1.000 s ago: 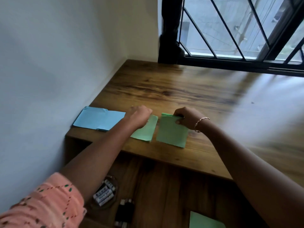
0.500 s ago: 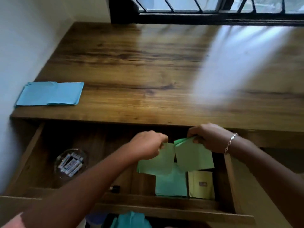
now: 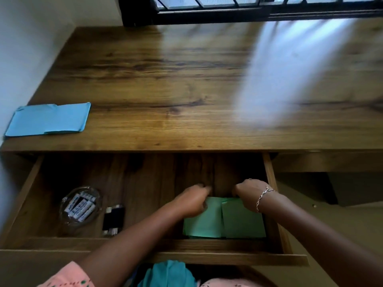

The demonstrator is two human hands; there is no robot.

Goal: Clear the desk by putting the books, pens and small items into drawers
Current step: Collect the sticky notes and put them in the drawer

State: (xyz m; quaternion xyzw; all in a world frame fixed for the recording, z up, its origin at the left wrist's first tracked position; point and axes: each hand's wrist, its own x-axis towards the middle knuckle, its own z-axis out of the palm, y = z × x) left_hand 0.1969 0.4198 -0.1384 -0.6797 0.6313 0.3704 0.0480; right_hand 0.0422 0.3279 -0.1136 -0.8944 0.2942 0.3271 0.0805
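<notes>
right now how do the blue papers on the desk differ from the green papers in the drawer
The blue papers are light blue; the green papers pale green. The blue papers lie on the desk top by the wall; the green papers sit in the open drawer. Nothing touches the blue papers; the left hand and right hand grip the green papers. Both are thin, flat sheets.

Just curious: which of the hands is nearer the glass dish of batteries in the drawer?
Left. The left hand sits right of the glass dish, past the black item; the right hand is farther right, beside the drawer's right wall.
</notes>
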